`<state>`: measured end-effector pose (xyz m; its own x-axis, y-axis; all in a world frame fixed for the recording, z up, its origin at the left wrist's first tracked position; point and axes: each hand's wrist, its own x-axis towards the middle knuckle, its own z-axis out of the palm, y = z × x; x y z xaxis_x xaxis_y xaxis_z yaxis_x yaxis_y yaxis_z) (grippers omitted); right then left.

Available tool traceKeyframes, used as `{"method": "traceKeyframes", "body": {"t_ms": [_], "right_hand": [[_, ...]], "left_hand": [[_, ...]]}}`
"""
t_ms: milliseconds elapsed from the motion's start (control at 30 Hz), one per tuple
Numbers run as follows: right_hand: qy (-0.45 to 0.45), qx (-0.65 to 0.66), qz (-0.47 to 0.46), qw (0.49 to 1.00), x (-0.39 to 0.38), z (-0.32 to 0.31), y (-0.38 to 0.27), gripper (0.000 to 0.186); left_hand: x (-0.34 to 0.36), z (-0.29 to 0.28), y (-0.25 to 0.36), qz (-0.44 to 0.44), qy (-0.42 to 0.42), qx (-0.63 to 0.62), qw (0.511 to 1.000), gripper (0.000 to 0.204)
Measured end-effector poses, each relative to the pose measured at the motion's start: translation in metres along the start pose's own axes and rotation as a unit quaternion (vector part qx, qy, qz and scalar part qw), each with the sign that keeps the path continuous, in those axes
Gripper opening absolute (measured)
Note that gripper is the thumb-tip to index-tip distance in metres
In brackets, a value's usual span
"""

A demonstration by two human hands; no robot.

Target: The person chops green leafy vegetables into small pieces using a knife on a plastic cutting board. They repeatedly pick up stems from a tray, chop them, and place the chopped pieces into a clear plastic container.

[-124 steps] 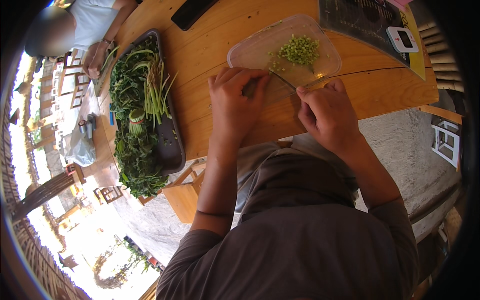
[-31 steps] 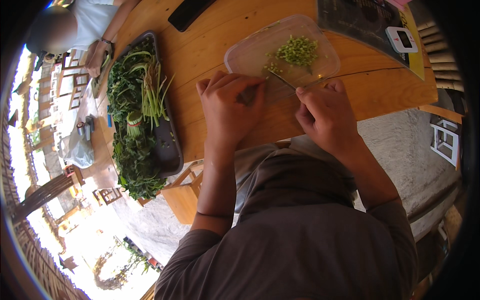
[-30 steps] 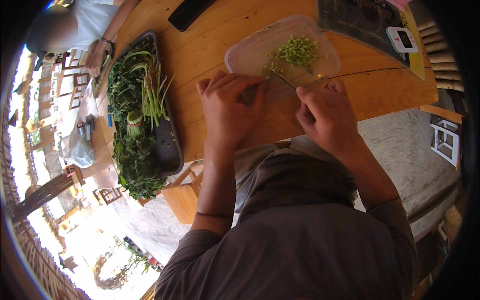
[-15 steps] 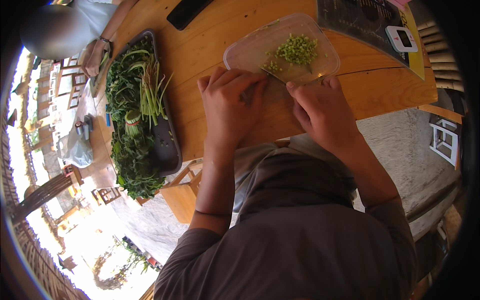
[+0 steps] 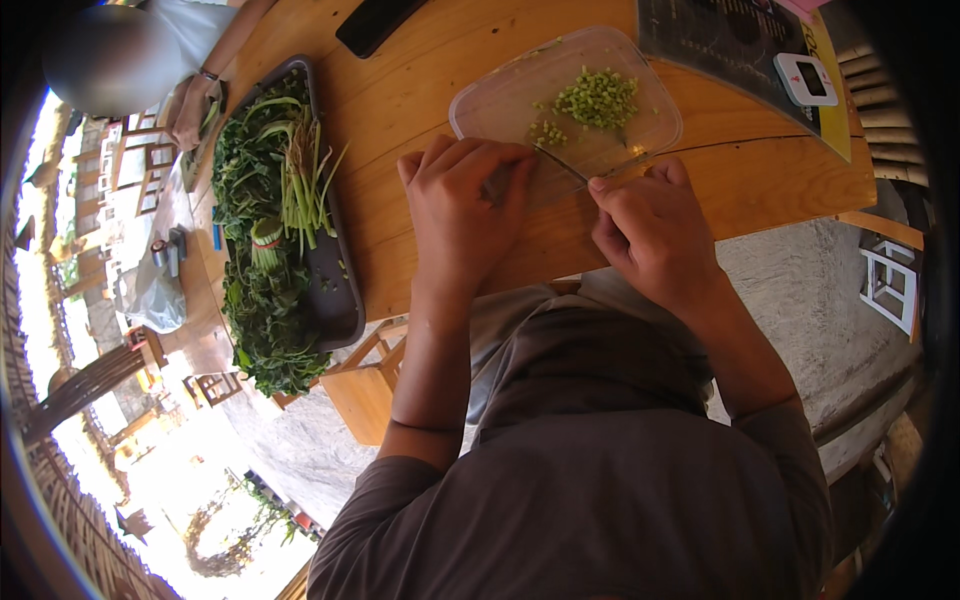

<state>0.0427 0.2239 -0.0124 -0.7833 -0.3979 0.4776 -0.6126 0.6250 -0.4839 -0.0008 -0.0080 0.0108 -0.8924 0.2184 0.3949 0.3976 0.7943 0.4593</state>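
**At one o'clock in the view, holds a knife aimed toward ten**

Grips the handle in the closed right hand at two o'clock, with the handle mostly hidden. Sets the thin blade with its tip toward ten and its other end toward four, its long axis slanting between those hours, at the near edge of a translucent plastic tray on the wooden table. Bends the fingers of the left hand at twelve, with thumb and forefinger narrowed together just beside the tip; unable to tell if pinching anything.

Has chopped green pieces heaped inside the plastic tray, at one o'clock from the blade, and a smaller scatter just beyond the tip. Has, at ten, a long dark tray of leafy greens, set nearly twelve-to-six, with pale stems pointing toward six. Shows a white device at two.
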Motion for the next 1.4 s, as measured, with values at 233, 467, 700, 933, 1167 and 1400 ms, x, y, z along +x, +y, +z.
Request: {"method": "traceKeyframes", "body": {"t_ms": [233, 467, 700, 933, 1167, 1400], "right_hand": [[-0.022, -0.037, 0.01, 0.999, 0.009, -0.001, -0.004, 0.036], [0.001, -0.019, 0.024, 1.0, 0.002, 0.0, -0.001, 0.036], [0.02, -0.007, -0.005, 1.0, -0.001, 0.001, 0.001, 0.041], [-0.015, -0.037, 0.011, 0.999, 0.008, 0.0, -0.002, 0.04], [-0.003, -0.017, 0.031, 0.999, 0.002, 0.003, 0.0, 0.039], [0.01, 0.011, 0.013, 1.0, 0.002, -0.002, -0.002, 0.034]], "left_hand": [[0.002, 0.002, -0.002, 0.028, 0.015, -0.005, 0.999, 0.009], [0.002, -0.001, -0.002, 0.025, 0.015, -0.006, 1.0, 0.009], [0.0, -0.003, -0.001, 0.009, -0.008, -0.003, 1.0, 0.011], [0.001, -0.001, -0.001, 0.008, -0.013, -0.005, 1.0, 0.011], [0.001, -0.003, 0.001, -0.022, -0.021, 0.0, 1.0, 0.009], [0.001, -0.003, 0.002, -0.032, -0.02, -0.003, 0.999, 0.008]]}}
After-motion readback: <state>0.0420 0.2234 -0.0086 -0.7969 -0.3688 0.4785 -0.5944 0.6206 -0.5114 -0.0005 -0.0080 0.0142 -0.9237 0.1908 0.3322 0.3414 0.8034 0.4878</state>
